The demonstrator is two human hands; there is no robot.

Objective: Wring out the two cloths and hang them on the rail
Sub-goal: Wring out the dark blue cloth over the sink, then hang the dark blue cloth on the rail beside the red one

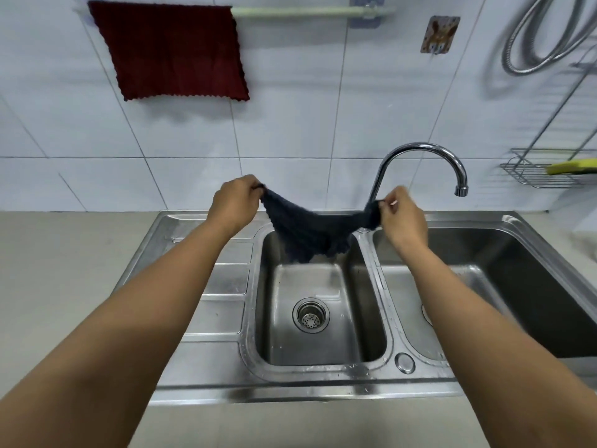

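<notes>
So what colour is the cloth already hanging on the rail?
Dark red cloth, seen in the head view.

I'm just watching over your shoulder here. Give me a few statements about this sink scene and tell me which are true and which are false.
1. The red cloth already hangs on the rail. True.
2. The dark cloth lies in the basin. False: both hands hold it up above the left basin.
3. The left hand and right hand each grip one end of it. True.
4. Water streams from the tap. False: no water is visible.
5. A sponge sits in the wire rack. True.
</notes>
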